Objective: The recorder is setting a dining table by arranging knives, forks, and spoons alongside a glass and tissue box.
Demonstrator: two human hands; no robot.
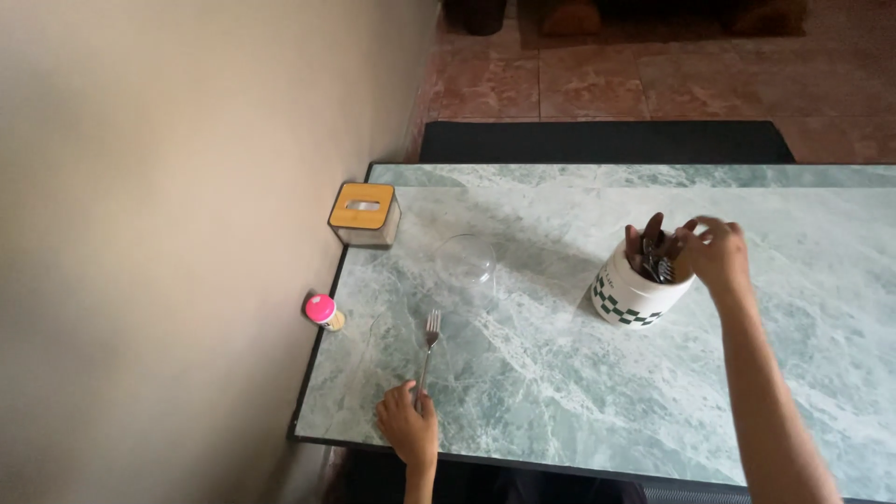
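Fork (429, 342) first: it lies flat on the green marbled table (579, 392) in the lower left of the frame, tines pointing up the picture, and the person's left hand (408, 427) has its fingers closed around the handle end near the table's front edge. Over at centre right, the right hand (717, 252) reaches into a white utensil holder (635, 294) with a dark checked band, its fingertips pinched at the dark-handled cutlery (656, 250) standing inside; whether a piece is truly gripped I cannot tell from here. Between the two hands, toward the upper left, a clear glass bowl (465, 261) sits upside down on the marble. Further up left is a small box with a wooden slotted lid (364, 213), and at the left edge a little jar with a pink cap (323, 312).
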